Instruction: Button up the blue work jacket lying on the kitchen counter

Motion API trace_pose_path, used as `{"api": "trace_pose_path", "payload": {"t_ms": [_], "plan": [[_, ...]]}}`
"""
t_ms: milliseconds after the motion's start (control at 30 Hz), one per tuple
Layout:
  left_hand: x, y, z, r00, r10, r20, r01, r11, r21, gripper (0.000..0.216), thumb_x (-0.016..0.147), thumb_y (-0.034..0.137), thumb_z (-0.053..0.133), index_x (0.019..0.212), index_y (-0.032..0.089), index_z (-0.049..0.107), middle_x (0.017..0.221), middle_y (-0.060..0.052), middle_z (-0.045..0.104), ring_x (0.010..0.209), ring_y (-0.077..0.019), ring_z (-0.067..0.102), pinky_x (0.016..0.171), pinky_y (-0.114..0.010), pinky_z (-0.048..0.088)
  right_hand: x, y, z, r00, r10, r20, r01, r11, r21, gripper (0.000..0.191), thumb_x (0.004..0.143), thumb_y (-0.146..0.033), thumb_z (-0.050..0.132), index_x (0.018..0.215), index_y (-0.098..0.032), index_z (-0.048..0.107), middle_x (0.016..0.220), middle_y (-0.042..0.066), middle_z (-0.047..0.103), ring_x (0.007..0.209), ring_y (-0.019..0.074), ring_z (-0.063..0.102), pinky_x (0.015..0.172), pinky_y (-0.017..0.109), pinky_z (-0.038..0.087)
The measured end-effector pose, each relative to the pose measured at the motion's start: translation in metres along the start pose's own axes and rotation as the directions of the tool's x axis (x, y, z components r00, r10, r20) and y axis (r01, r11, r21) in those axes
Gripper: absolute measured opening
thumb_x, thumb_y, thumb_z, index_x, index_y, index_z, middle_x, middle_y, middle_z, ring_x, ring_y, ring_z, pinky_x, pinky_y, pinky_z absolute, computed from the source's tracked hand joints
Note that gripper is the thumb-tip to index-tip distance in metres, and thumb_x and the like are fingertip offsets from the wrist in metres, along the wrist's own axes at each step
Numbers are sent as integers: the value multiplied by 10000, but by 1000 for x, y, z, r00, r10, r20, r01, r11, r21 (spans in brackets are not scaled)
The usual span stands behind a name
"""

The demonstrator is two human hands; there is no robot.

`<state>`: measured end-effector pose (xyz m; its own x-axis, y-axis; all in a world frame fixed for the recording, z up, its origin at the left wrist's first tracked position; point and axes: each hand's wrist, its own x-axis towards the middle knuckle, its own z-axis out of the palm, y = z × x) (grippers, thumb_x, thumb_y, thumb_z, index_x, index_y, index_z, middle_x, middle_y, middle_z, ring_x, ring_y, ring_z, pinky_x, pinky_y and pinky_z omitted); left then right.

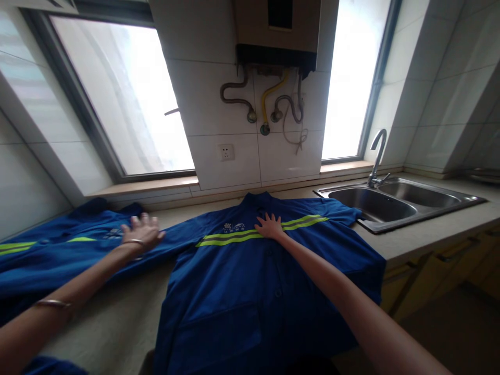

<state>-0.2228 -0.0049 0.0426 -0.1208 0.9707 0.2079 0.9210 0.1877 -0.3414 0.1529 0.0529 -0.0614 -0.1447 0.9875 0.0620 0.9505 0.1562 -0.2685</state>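
A blue work jacket (219, 281) with a yellow-green reflective band across the chest lies spread on the countertop, front side up, its collar toward the wall. My right hand (269, 227) rests on its chest by the band, fingers spread. My left hand (142, 232) is over the jacket's sleeve at the left, fingers apart and slightly blurred; whether it touches the cloth I cannot tell. Beside that hand lies a second blue garment (50, 260) with similar bands, loosely heaped. The jacket's other sleeve reaches the sink's edge.
A double steel sink (422, 219) with a faucet (377, 156) is set into the countertop (117, 317) at the right. Above, a water heater (277, 31) hangs on the tiled wall with pipes below it. Windows flank it, and a wall socket (226, 152) sits lower.
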Motion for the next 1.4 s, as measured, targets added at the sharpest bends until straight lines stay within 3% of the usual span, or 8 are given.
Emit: {"api": "trace_pose_path", "payload": {"t_ms": [133, 300, 533, 667, 767, 867, 1000, 1400], "plan": [[12, 109, 23, 944, 319, 87, -295, 931, -214, 691, 905, 577, 276, 1484, 203, 225, 1555, -119, 86, 1402, -374, 66, 1062, -584, 137, 1, 1, 1, 1000, -12, -1, 12, 1000, 3, 644, 884, -632, 241, 1449, -330, 303, 1541, 78, 170, 1386, 382, 121, 1045, 617, 53], [16, 196, 46, 943, 303, 136, -238, 903, -359, 662, 898, 571, 198, 1482, 263, 239, 1544, -135, 146, 1381, -436, 120, 988, -702, 142, 7, 5, 6, 1000, -18, -22, 18, 1000, -6, 656, 879, -650, 224, 1448, -333, 302, 1537, 90, 178, 1384, 390, 128, 1039, 628, 52], [26, 183, 58, 940, 326, 95, -268, 884, -382, 662, 872, 609, 215, 1468, 324, 257, 1548, -101, 157, 1361, -439, 175, 974, -681, 195, 10, 4, 4, 999, -21, 32, 22, 1000, -8, 663, 883, -649, 211, 1461, -330, 270, 1549, 82, 134, 1392, 390, 95, 1037, 640, 35], [38, 185, 46, 959, 268, 88, -219, 905, -364, 708, 821, 685, 253, 1403, 310, 402, 1454, -157, 348, 1253, -466, 331, 902, -668, 285, 16, 7, -7, 995, -4, 97, 1, 999, 39, 692, 868, -683, 213, 1467, -339, 244, 1545, 77, 151, 1382, 384, 145, 1045, 619, 88], [50, 189, 40, 974, 202, 104, -154, 923, -352, 662, 830, 663, 271, 1322, 290, 507, 1362, -182, 441, 1196, -472, 387, 863, -645, 327, 21, 24, -18, 996, 75, -39, -72, 995, 63, 674, 895, -640, 201, 1484, -312, 196, 1555, 89, 87, 1361, 369, 211, 1038, 582, 171], [59, 190, 48, 979, 202, 2, -190, 925, -329, 586, 868, 550, 305, 1343, 256, 482, 1412, -181, 387, 1263, -432, 340, 930, -638, 292, 25, 50, -22, 977, 136, -164, -137, 990, 3, 684, 900, -624, 234, 1490, -281, 189, 1560, 97, -1, 1386, 385, 117, 1048, 590, 106], [69, 191, 64, 945, 327, 11, -301, 883, -359, 555, 910, 422, 243, 1443, 295, 328, 1550, -69, 163, 1400, -359, 116, 1018, -667, 171, 34, 72, -16, 984, 178, -15, -178, 983, -36, 725, 864, -696, 231, 1474, -304, 246, 1550, 119, 89, 1389, 408, 80, 1032, 634, 28], [90, 192, 73, 931, 342, 131, -263, 873, -411, 619, 878, 614, 172, 1461, 406, 203, 1559, -4, 94, 1399, -400, 69, 981, -744, 90, 61, 77, -12, 989, 138, 58, -134, 989, -69, 763, 839, -741, 184, 1484, -334, 181, 1558, 92, 54, 1389, 415, 41, 1029, 644, 2]]}}
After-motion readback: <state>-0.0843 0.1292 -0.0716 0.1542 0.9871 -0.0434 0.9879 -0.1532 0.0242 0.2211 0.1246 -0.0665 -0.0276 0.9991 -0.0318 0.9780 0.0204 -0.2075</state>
